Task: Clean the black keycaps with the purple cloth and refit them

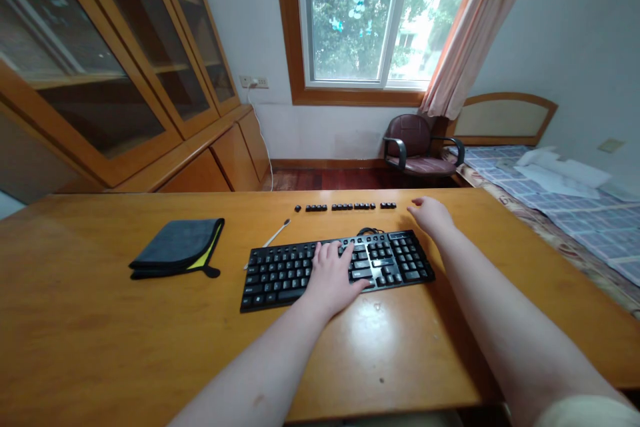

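A black computer keyboard (295, 273) lies slightly slanted on the wooden desk. My left hand (333, 277) rests flat across its middle, fingers spread, covering some of the keys. Along the keyboard's far edge, the top row looks bare of keycaps in places. Beyond it, loose black keycaps (343, 207) stand in a line of small groups, with a single keycap (298, 208) at the left end. Past the line's right end, my right hand (433, 215) is low over the desk, thumb and fingertips slightly apart; I see nothing between them.
A thin white brush (277, 233) with a dark tip lies behind the keyboard, partly hidden by it. A folded grey cloth (177, 245) with yellow lining sits on the desk (90, 320) at left. Coiled black cable (370, 231) shows behind the keyboard. An armchair (413, 140) stands beyond the desk.
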Demonstrator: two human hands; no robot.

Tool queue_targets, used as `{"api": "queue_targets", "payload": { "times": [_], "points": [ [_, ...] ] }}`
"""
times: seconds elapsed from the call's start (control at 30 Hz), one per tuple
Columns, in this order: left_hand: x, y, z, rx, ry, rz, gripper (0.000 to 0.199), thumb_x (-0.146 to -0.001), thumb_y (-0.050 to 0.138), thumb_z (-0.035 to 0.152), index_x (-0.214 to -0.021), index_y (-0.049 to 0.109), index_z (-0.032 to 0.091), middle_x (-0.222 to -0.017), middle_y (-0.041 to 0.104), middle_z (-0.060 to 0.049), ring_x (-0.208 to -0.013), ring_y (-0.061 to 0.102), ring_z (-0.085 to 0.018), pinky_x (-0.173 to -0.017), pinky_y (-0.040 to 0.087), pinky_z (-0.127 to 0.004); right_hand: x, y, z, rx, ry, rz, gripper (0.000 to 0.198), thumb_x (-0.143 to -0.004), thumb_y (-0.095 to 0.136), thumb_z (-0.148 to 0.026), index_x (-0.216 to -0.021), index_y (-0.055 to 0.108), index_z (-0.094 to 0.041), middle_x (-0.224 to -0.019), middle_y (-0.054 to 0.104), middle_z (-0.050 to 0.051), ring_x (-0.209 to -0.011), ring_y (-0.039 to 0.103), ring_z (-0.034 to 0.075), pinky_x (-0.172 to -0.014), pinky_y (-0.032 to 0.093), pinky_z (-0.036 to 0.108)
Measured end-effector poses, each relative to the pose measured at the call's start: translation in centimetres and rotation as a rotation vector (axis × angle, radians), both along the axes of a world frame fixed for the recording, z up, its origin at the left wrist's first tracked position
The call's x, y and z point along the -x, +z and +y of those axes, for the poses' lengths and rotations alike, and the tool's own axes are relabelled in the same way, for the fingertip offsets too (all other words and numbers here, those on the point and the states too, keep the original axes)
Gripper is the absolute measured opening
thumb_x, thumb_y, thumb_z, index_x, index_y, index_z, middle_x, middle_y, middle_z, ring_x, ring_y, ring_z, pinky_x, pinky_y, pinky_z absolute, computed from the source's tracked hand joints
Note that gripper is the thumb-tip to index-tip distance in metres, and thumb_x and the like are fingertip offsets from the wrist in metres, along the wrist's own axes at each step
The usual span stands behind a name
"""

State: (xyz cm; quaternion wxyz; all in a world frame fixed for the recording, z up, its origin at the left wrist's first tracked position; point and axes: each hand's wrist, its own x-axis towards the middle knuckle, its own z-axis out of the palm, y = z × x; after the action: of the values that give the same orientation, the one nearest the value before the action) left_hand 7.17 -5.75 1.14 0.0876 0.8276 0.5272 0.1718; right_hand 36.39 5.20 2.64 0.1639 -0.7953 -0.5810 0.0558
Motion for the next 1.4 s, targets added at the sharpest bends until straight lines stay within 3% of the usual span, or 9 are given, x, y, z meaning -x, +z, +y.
{"api": "queue_targets", "payload": {
  "times": [0.17, 0.43, 0.7, 0.87, 0.93, 1.0, 1.13, 1.23, 1.4],
  "points": [
    [0.1, -0.1, 0.1, -0.008, -0.064, 0.006, 0.074, -0.069, 0.055, 0.057, -0.131, 0.038, 0.020, -0.136, 0.038, -0.013, -0.126, 0.030, -0.030, -0.108, 0.007, -0.053, 0.8, -2.0, 3.7, 0.037, 0.096, 0.010, 0.047, -0.075, 0.058, -0.024, -0.122, 0.054, -0.018, -0.119, 0.058, 0.014, -0.102, 0.057, 0.027, -0.084, 0.041, 0.033],
    [0.1, 0.0, 0.2, -0.003, -0.076, -0.014, 0.073, -0.069, 0.056, 0.057, -0.130, 0.040, 0.020, -0.136, 0.040, -0.012, -0.125, 0.032, -0.029, -0.108, 0.008, -0.052, 0.7, -3.8, 4.9, 0.075, 0.107, 0.030, 0.047, -0.075, 0.058, -0.028, -0.121, 0.054, -0.019, -0.111, 0.061, 0.013, -0.097, 0.058, 0.025, -0.081, 0.043, 0.033],
    [0.1, 0.0, 0.1, 0.015, -0.070, -0.031, 0.073, -0.068, 0.057, 0.056, -0.129, 0.040, 0.019, -0.136, 0.041, -0.012, -0.126, 0.032, -0.029, -0.108, 0.008, -0.053, 1.2, -2.7, 4.3, 0.078, 0.077, 0.037, 0.023, -0.072, 0.061, -0.027, -0.092, 0.069, -0.018, -0.093, 0.067, 0.011, -0.084, 0.061, 0.023, -0.071, 0.044, 0.030],
    [0.2, 0.1, 0.1, 0.014, -0.059, -0.153, 0.060, -0.073, 0.058, 0.045, -0.126, 0.044, 0.020, -0.132, 0.045, -0.011, -0.125, 0.034, -0.027, -0.108, 0.015, -0.051, 2.9, -0.9, 0.4, 0.006, 0.047, 0.056, 0.025, -0.075, 0.058, -0.031, -0.092, 0.068, -0.016, -0.091, 0.067, 0.012, -0.081, 0.060, 0.022, -0.070, 0.043, 0.029],
    [0.1, 0.2, 0.1, 0.040, -0.063, -0.319, 0.049, -0.078, 0.055, 0.037, -0.123, 0.046, 0.020, -0.129, 0.049, -0.010, -0.122, 0.039, -0.025, -0.107, 0.023, -0.048, 4.9, 0.1, -2.7, -0.145, 0.121, 0.132, 0.027, -0.078, 0.055, -0.035, -0.094, 0.066, -0.018, -0.090, 0.066, 0.009, -0.080, 0.059, 0.020, -0.072, 0.044, 0.029],
    [-0.2, 0.1, 0.0, 0.147, -0.080, -0.552, 0.043, -0.081, 0.051, 0.031, -0.122, 0.047, 0.019, -0.124, 0.052, -0.010, -0.111, 0.050, -0.021, -0.101, 0.035, -0.042, 7.5, 0.9, -6.1, -0.281, 0.243, 0.282, 0.026, -0.077, 0.057, -0.038, -0.094, 0.065, -0.021, -0.090, 0.065, 0.006, -0.079, 0.058, 0.019, -0.073, 0.045, 0.029],
    [-0.7, -0.1, 0.0, 0.456, -0.104, -1.037, 0.038, -0.084, 0.047, 0.027, -0.120, 0.047, 0.015, -0.114, 0.058, -0.012, -0.094, 0.061, -0.017, -0.087, 0.049, -0.036, 12.0, 1.2, -11.5, -0.387, 0.476, 0.457, 0.020, -0.078, 0.057, -0.033, -0.094, 0.065, -0.023, -0.095, 0.061, 0.005, -0.087, 0.057, 0.018, -0.078, 0.046, 0.030],
    [-0.9, -0.2, 0.2, 0.551, -0.099, -1.204, 0.030, -0.082, 0.051, 0.028, -0.107, 0.054, 0.013, -0.105, 0.062, -0.011, -0.095, 0.061, -0.018, -0.085, 0.050, -0.035, 13.2, 0.5, -13.0, -0.461, 0.553, 0.443, 0.021, -0.079, 0.056, -0.028, -0.098, 0.065, -0.025, -0.095, 0.058, 0.006, -0.089, 0.056, 0.019, -0.079, 0.046, 0.031],
    [-0.7, -0.3, 0.6, 0.619, -0.065, -1.225, 0.025, -0.068, 0.066, 0.019, -0.091, 0.061, 0.012, -0.091, 0.066, -0.008, -0.087, 0.062, -0.017, -0.084, 0.050, -0.034, 12.8, -0.5, -12.9, -0.435, 0.663, 0.421, 0.025, -0.081, 0.053, -0.025, -0.103, 0.063, -0.028, -0.085, 0.056, 0.004, -0.081, 0.057, 0.018, -0.074, 0.048, 0.030]
  ]
}}
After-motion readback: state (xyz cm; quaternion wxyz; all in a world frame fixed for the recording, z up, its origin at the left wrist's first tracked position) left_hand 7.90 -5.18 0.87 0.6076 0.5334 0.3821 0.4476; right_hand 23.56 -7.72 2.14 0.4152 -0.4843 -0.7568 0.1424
